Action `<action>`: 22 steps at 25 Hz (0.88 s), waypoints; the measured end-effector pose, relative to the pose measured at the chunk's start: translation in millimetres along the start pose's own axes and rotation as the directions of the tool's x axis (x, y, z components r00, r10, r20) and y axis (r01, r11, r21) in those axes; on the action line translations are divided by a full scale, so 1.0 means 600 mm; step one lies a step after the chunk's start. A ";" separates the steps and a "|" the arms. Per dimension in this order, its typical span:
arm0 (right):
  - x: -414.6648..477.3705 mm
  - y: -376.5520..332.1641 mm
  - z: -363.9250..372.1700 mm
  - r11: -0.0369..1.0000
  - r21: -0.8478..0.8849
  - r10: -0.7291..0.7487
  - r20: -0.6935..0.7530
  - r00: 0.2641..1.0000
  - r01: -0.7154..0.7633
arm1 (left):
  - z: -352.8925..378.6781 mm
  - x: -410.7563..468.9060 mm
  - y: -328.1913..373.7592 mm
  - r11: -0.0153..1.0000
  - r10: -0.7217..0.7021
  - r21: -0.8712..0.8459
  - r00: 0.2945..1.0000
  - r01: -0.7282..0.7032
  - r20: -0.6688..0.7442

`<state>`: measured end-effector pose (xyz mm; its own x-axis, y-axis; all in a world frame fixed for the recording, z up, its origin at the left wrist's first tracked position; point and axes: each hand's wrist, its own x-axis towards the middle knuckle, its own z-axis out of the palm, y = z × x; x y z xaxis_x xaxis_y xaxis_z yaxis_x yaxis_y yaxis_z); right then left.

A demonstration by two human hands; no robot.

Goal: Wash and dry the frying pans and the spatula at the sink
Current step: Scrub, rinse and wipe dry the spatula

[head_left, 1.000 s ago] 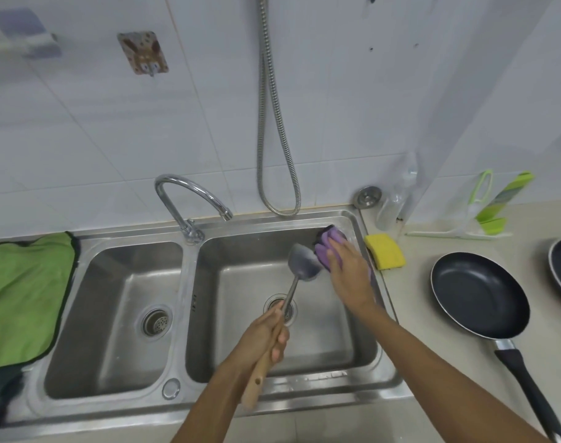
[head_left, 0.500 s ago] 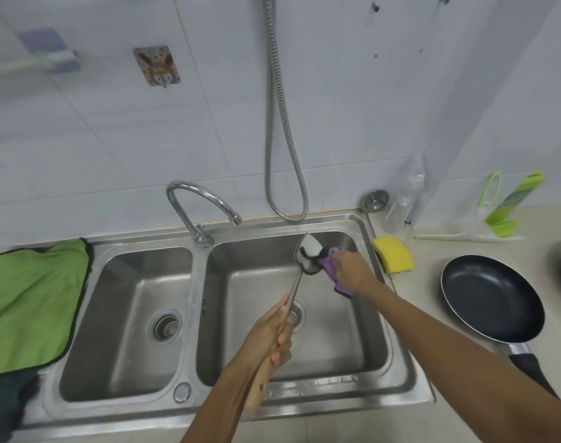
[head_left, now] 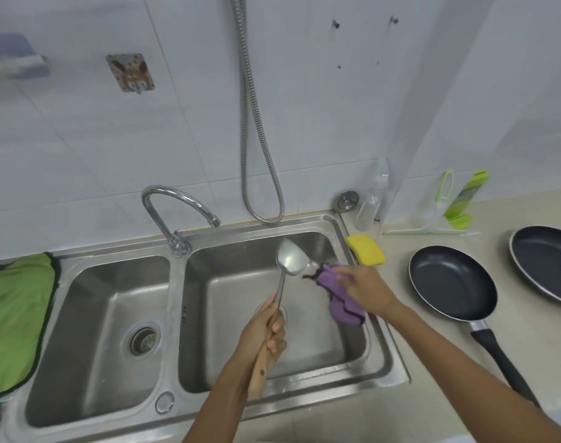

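Drawn clear of the blade it covered half a second ago, the purple cloth (head_left: 343,302) now hangs to the right of the spatula (head_left: 291,259), whose bowl is left bare and turned up to the camera. From the left, one green towel (head_left: 14,314) lies on the tabletop (head_left: 384,417) beside a steel sink (head_left: 175,314) of two basins, served by one curved faucet (head_left: 177,199); one metal shower hose (head_left: 245,123) loops down the tiled wall behind. The single spatula is held over the right basin, its shiny metal blade tilted up and away, a slim steel shaft running down into a pale wooden handle. The left hand (head_left: 261,334) reaches in from below, its grip clenched round the top of that handle, fingers curled and thumb along the shaft. The right hand (head_left: 365,289), its forearm crossing in from the lower right, is over the basin's right edge, its grip grasping the bunched cloth, which droops under the palm. One yellow sponge (head_left: 365,249) rests on the sink's back right corner. Two frying pans sit on the tabletop well apart from the hands: the nearer frying pan (head_left: 451,282), dark inside with a black handle pointing toward the camera, and a second frying pan (head_left: 547,260), cut off by the right edge.
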<state>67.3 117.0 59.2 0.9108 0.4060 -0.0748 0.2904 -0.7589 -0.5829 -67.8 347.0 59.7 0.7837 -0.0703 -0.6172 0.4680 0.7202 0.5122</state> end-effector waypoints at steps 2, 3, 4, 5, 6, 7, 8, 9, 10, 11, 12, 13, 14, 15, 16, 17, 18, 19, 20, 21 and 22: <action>-0.028 0.044 -0.042 0.994 -0.038 0.104 -0.059 0.993 -0.107 | -0.004 0.002 -0.011 0.999 -0.019 -0.029 1.000 0.019 0.024; -0.047 0.065 -0.060 0.982 -0.081 0.164 -0.073 0.984 -0.169 | -0.003 0.004 -0.017 0.999 -0.030 -0.040 0.999 0.031 0.030; -0.066 0.085 -0.070 0.967 -0.119 0.215 -0.083 0.973 -0.224 | -0.002 0.007 -0.023 0.997 -0.042 -0.058 0.999 0.043 0.028; -0.086 0.103 -0.074 0.951 -0.146 0.264 -0.083 0.961 -0.273 | 0.001 0.010 -0.028 0.995 -0.052 -0.080 0.998 0.053 0.021; -0.106 0.121 -0.072 0.935 -0.164 0.306 -0.075 0.949 -0.314 | 0.006 0.011 -0.032 0.993 -0.059 -0.097 0.998 0.061 0.021; -0.129 0.135 -0.062 0.921 -0.183 0.337 -0.062 0.939 -0.343 | 0.011 0.011 -0.036 0.992 -0.066 -0.104 0.998 0.068 0.023; -0.154 0.148 -0.045 0.912 -0.197 0.357 -0.047 0.933 -0.359 | 0.016 0.009 -0.041 0.992 -0.078 -0.100 0.997 0.081 0.028; -0.181 0.158 -0.023 0.907 -0.211 0.366 -0.033 0.930 -0.364 | 0.020 0.006 -0.045 0.991 -0.094 -0.095 0.995 0.096 0.033; -0.210 0.170 0.004 0.903 -0.233 0.364 -0.032 0.931 -0.361 | 0.023 0.004 -0.050 0.989 -0.110 -0.091 0.993 0.113 0.036; -0.239 0.184 0.035 0.892 -0.262 0.371 -0.048 0.928 -0.370 | 0.026 0.002 -0.057 0.988 -0.125 -0.092 0.992 0.128 0.037; -0.269 0.194 0.063 0.874 -0.287 0.385 -0.083 0.919 -0.392 | 0.029 0.000 -0.063 0.986 -0.134 -0.099 0.990 0.137 0.034; -0.295 0.197 0.085 0.859 -0.287 0.403 -0.128 0.906 -0.423 | 0.032 -0.002 -0.071 0.985 -0.135 -0.109 0.991 0.136 0.022; -0.316 0.194 0.099 0.848 -0.275 0.418 -0.179 0.891 -0.453 | 0.034 -0.002 -0.079 0.985 -0.130 -0.117 0.992 0.129 0.002; -0.328 0.192 0.104 0.841 -0.272 0.420 -0.217 0.881 -0.468 | 0.036 -0.002 -0.088 0.986 -0.123 -0.115 0.992 0.120 -0.022; -0.333 0.188 0.102 0.840 -0.296 0.399 -0.231 0.887 -0.455 | 0.040 -0.002 -0.097 0.989 -0.117 -0.097 0.992 0.113 -0.041; -0.331 0.188 0.099 0.838 -0.331 0.384 -0.210 0.899 -0.435 | 0.044 -0.001 -0.105 0.992 -0.108 -0.071 0.993 0.104 -0.055; -0.325 0.178 0.086 0.828 -0.344 0.407 -0.177 0.896 -0.443 | 0.050 -0.002 -0.113 0.995 -0.094 -0.041 0.994 0.092 -0.057; -0.315 0.164 0.073 0.812 -0.328 0.455 -0.164 0.875 -0.484 | 0.057 -0.003 -0.120 0.997 -0.072 0.005 0.996 0.073 -0.055; -0.304 0.145 0.062 0.790 -0.295 0.500 -0.196 0.843 -0.537 | 0.065 -0.003 -0.126 0.997 -0.042 0.059 0.997 0.046 -0.059; -0.292 0.121 0.053 0.783 -0.256 0.508 -0.262 0.821 -0.567 | 0.077 -0.004 -0.130 0.993 -0.012 0.114 0.998 0.019 -0.068; -0.280 0.089 0.044 0.810 -0.217 0.472 -0.309 0.826 -0.544 | 0.091 -0.003 -0.134 0.988 0.019 0.153 0.996 -0.006 -0.083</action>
<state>-78.2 21.7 19.3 0.9798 -0.1804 -0.0867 -0.1970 -0.9464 -0.2561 -84.5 251.8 52.2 0.7559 0.0007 -0.6547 0.5204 0.6061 0.6015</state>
